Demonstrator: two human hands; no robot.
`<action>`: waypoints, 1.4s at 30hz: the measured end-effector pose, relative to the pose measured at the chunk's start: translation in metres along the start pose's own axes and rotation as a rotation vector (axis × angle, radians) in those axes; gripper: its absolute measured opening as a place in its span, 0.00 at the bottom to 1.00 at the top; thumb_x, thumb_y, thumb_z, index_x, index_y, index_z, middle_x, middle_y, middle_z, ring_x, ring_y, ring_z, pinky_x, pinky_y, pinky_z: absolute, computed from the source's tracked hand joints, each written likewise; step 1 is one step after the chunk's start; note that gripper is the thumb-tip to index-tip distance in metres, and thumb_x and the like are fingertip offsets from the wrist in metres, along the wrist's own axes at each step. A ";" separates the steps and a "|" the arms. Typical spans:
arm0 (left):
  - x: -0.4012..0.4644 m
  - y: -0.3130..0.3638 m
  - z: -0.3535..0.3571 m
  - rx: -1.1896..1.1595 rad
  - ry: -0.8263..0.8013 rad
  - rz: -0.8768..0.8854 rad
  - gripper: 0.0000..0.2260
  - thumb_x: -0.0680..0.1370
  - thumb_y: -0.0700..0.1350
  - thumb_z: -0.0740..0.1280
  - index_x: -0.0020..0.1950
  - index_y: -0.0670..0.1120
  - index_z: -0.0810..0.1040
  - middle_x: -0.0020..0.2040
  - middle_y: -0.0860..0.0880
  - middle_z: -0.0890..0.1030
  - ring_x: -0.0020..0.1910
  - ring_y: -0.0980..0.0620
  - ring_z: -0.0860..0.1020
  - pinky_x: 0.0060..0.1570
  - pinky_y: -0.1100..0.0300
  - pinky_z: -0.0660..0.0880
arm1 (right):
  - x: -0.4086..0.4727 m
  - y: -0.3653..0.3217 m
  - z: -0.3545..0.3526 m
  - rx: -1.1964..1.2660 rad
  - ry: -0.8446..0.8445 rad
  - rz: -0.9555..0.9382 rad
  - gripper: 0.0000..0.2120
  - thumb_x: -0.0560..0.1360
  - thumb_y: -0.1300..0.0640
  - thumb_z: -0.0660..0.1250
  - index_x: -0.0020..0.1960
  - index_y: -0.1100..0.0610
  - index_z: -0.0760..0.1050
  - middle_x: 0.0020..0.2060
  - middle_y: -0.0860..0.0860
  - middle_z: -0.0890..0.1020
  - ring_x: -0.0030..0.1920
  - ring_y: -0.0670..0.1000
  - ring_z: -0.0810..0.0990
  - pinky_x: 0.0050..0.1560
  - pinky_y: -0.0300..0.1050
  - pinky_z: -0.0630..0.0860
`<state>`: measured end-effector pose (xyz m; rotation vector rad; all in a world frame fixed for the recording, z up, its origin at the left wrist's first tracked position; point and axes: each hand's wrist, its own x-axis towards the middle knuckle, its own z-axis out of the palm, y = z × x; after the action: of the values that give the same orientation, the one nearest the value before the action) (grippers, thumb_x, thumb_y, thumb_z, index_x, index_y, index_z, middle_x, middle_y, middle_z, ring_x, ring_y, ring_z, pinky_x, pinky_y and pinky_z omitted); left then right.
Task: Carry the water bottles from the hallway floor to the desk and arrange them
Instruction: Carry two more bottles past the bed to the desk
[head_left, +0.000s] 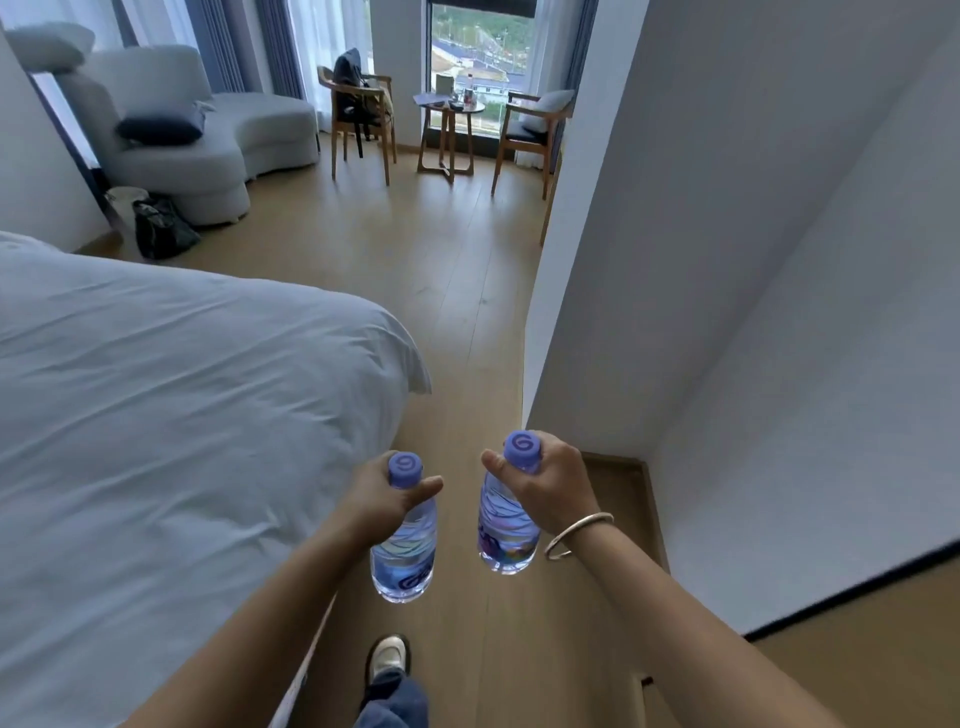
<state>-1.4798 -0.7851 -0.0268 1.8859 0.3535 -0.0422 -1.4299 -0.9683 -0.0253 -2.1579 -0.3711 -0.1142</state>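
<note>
Mid-carry: the left hand (382, 499) and right hand (553, 486) each grip a water bottle (402, 551) by the neck; reaching the table, unseen, likely comes next.

You've got two water bottles up off the floor, both upright and hanging by their necks. The left bottle (403, 540) is clear plastic with a purple cap and blue-purple label, water inside. The right bottle (506, 525) matches it, sits slightly higher, just beside the first, not touching.
</note>
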 end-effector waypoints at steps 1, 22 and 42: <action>0.020 0.003 -0.005 0.002 -0.014 0.001 0.09 0.71 0.40 0.73 0.46 0.40 0.74 0.41 0.42 0.76 0.42 0.50 0.73 0.40 0.63 0.71 | 0.019 0.001 0.007 -0.002 0.005 0.003 0.16 0.70 0.48 0.71 0.33 0.60 0.73 0.28 0.52 0.75 0.30 0.55 0.74 0.37 0.52 0.75; 0.331 0.044 -0.078 0.087 -0.108 0.033 0.09 0.73 0.47 0.71 0.37 0.54 0.71 0.38 0.54 0.76 0.36 0.61 0.73 0.34 0.74 0.69 | 0.311 0.033 0.094 0.011 0.125 0.082 0.15 0.69 0.50 0.73 0.30 0.52 0.70 0.26 0.50 0.74 0.28 0.49 0.71 0.30 0.30 0.68; 0.648 0.157 -0.023 0.010 0.039 0.035 0.09 0.72 0.47 0.72 0.47 0.47 0.75 0.37 0.54 0.76 0.36 0.58 0.73 0.38 0.68 0.70 | 0.656 0.125 0.058 -0.019 -0.016 -0.136 0.17 0.71 0.50 0.71 0.30 0.56 0.69 0.24 0.52 0.72 0.27 0.52 0.69 0.31 0.44 0.69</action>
<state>-0.8235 -0.6662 -0.0056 1.9044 0.3472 0.0168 -0.7715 -0.8436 -0.0138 -2.1526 -0.5275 -0.1782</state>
